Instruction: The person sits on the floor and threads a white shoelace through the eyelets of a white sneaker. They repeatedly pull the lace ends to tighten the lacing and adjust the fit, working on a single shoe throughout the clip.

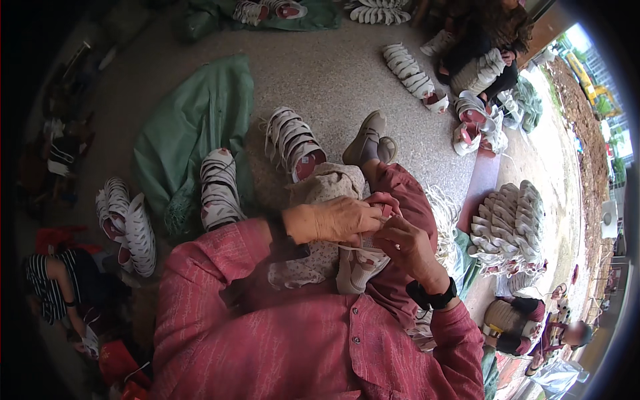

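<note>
A white shoe [363,270] with a pale sole rests on my lap. Over it my left hand [337,220] and my right hand [407,245] meet, fingers pinched close together. A white shoelace [363,249] runs across beneath the fingers, and both hands appear closed on it. Pinkish-red material [383,200], perhaps the shoe's tongue or lining, shows just beyond the fingertips. Part of the shoe is hidden under my hands. A flower-patterned cloth [303,270] covers my lap beside the shoe.
Rows of nested white shoes [291,143] stand on the floor ahead, with another row [220,187] at the left on a green sheet [193,127]. A large shoe stack [510,227] and a bundle of white laces [443,210] lie right. Other people sit around.
</note>
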Available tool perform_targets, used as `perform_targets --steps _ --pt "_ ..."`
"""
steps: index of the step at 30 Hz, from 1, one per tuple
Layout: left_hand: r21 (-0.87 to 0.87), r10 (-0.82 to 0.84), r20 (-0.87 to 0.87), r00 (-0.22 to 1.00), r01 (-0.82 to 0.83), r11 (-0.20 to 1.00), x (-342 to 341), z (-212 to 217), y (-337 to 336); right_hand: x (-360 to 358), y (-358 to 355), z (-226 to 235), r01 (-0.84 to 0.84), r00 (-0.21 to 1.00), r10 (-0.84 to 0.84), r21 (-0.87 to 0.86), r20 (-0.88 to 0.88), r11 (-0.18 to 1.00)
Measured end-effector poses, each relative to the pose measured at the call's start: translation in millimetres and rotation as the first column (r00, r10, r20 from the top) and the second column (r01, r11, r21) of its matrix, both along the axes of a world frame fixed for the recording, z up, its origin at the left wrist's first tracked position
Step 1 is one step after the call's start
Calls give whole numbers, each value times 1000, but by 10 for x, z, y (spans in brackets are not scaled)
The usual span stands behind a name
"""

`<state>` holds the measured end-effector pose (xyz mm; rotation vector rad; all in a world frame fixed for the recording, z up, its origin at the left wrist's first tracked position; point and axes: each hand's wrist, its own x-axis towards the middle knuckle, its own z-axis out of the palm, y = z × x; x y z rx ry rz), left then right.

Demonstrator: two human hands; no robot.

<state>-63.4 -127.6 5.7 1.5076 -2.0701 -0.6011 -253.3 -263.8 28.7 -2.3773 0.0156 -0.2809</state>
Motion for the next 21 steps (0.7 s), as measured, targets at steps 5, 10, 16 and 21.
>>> perform_targets --steps 5,10,16,21 --pt "-61 -53 -114 992 47 997 51 -106 47 48 -22 -109 -54 998 54 -5 -43 999" --pt "-127 -25 -128 992 8 992 42 -227 78 167 48 -130 -108 994 112 -150 18 983" --pt "-34 19 -276 961 -30 999 47 -204 117 143 69 -180 -132 984 166 -342 71 930" --pt "29 42 -242 969 -36 999 -59 -55 136 -166 -720 435 180 976 -216 -603 14 777"
